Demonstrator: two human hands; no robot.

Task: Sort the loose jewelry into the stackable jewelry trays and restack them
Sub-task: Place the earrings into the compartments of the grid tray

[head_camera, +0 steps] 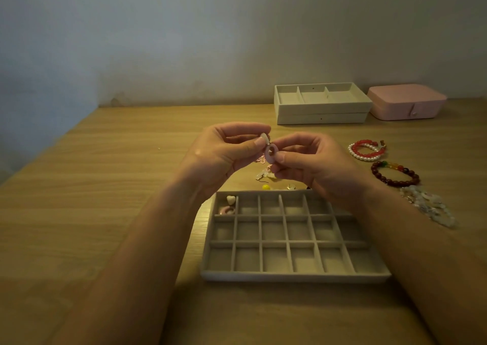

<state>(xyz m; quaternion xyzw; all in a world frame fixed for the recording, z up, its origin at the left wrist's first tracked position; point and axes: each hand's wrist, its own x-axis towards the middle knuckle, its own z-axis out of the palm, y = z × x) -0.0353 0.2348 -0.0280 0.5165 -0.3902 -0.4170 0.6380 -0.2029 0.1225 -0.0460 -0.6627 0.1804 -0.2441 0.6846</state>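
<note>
Head view. A light wood-grain table (105, 186) runs back to a plain, pale wall (184, 41); the light is dim and warm, and the wall's foot is scuffed near 11 o'clock.

Above the table's middle, the left hand (226, 152) pinches a white heart (264, 137) between thumb and forefinger. The right hand (311, 163) pinches a pink ring (271, 153) that hangs just under the heart, touching it. Both forearms enter from 6 o'clock.

At 6 o'clock from the hands lies the grid tray (290, 276), grey and divided into many small cells. Its far-left corner cell holds a matching pair of pieces (228, 205), a heart and a pink ring.

Small loose pieces (266, 174) and a yellow bead (266, 187) lie between the hands and the tray's far rim.

At 3 o'clock from the hands are a red and pearl bracelet pair (367, 150), a dark red bead bracelet (395, 174) and a pale crystal strand (429, 207).

At 1 o'clock, against the wall, stand two stacked trays (321, 110), with a closed pink case (405, 102) just beside them.
</note>
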